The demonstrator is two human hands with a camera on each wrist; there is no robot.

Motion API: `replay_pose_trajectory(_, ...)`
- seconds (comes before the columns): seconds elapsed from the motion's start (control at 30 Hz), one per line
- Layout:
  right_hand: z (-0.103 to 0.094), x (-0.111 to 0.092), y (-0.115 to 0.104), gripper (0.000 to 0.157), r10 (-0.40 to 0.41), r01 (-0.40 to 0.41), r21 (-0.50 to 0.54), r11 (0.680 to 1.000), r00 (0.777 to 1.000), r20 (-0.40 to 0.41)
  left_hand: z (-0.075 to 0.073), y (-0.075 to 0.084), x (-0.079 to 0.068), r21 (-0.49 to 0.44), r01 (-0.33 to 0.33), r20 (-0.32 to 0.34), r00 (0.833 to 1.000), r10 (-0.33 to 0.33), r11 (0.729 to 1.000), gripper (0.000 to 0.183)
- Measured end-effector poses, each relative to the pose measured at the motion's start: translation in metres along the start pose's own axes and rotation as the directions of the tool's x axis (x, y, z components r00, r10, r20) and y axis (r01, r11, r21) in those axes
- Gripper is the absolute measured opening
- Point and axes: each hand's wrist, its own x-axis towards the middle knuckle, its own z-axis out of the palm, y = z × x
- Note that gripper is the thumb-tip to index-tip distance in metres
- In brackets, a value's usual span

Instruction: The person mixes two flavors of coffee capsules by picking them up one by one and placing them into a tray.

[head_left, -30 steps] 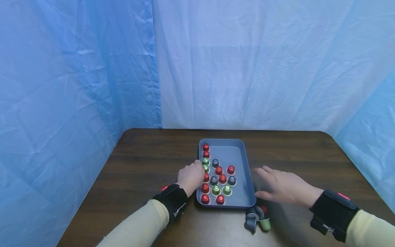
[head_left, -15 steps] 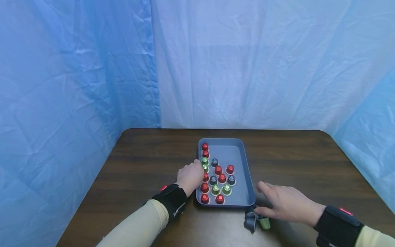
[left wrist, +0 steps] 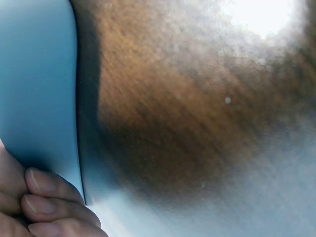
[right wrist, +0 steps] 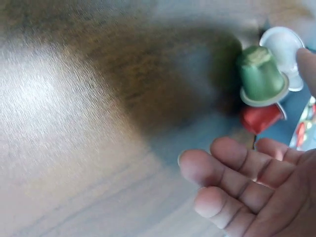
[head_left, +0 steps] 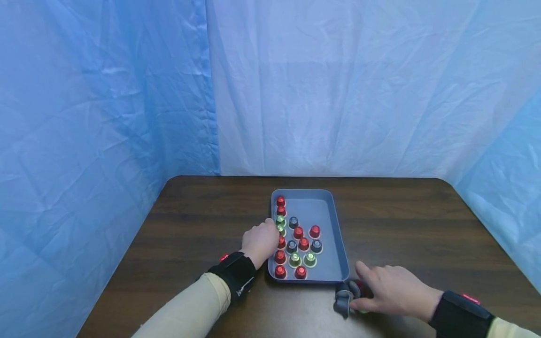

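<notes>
My left hand grips the left rim of a blue-grey tray. In the left wrist view its curled fingers lie at the tray's edge. Red, green and dark coffee capsules stand in the tray, a red capsule among them. My right hand is over a small pile of loose capsules at the tray's near right corner, thumb and fingers spread apart. The right wrist view shows a green capsule against a red capsule and a pale-lidded capsule, with the thumb close beside them.
Dark grey capsules lie on the brown wooden table, left of the right hand. Blue sheeting hangs behind the table and along its sides.
My right hand has moved from beside the tray's right edge toward the person and down over the loose capsules, covering most of the green one. The left hand stays at the tray.
</notes>
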Motion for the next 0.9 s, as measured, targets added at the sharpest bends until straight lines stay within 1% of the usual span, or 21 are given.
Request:
replay_pose_trajectory(0.2,0.007,0.0,0.005,0.054,-0.015,0.014,0.037,0.999,0.999,0.037,0.0,0.0,0.0,0.004,0.0,0.003,1.0,0.0,1.0,0.04)
replay_pose_trajectory(0.37,0.011,0.002,0.006,0.047,-0.012,0.011,0.046,0.999,0.999,0.04,0.0,0.0,0.0,0.002,-0.001,0.004,1.0,0.001,1.0,0.041)
replay_pose_trajectory(0.6,0.013,0.006,0.005,0.032,0.049,-0.06,0.123,0.991,0.995,0.087,0.001,-0.001,0.0,0.007,-0.002,-0.001,1.0,0.002,1.0,0.039)
replay_pose_trajectory(0.7,0.013,0.008,0.006,0.027,0.053,-0.067,0.142,0.988,0.994,0.099,0.0,-0.001,0.0,0.01,-0.007,-0.01,1.0,0.007,1.0,0.037)
replay_pose_trajectory(0.9,0.013,0.009,0.007,0.024,0.047,-0.06,0.147,0.987,0.995,0.093,0.0,0.0,0.0,0.012,-0.005,-0.012,1.0,0.005,1.0,0.038)
